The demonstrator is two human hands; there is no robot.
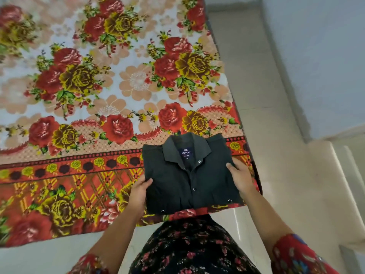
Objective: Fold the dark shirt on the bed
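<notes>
Both of our hands hold the dark shirt [189, 175] by its sides. From the head camera, our left hand [139, 191] has a grip on the shirt's left edge, thumb lying on top of the cloth and the fingers tucked beneath it, so it is pinching the fabric. Our right hand [241, 177] does the same on the right edge: thumb on top, pointing toward the collar, the other fingers hidden under the cloth.

We see the shirt folded into a compact, nearly square packet, front side up. It is a very dark green or charcoal colour. Its collar [178, 148] lies flat and open at the far end, and inside the neck a dark blue label [186, 152] reads "ARROW" in white letters. A buttoned placket runs down the middle, slightly slanted, with small dark buttons [194, 189] along it, and two more show near the bottom fold.

We find the shirt at the near right corner of the bed [98, 86], over the red-and-yellow border of a floral bedspread [69, 186] printed with large red and yellow roses. Whether it rests fully on the bedspread or is slightly lifted, we cannot tell. Pale floor tiles [276, 175] lie to the right of the bed, and our red patterned sleeves [296, 254] show at the bottom.
</notes>
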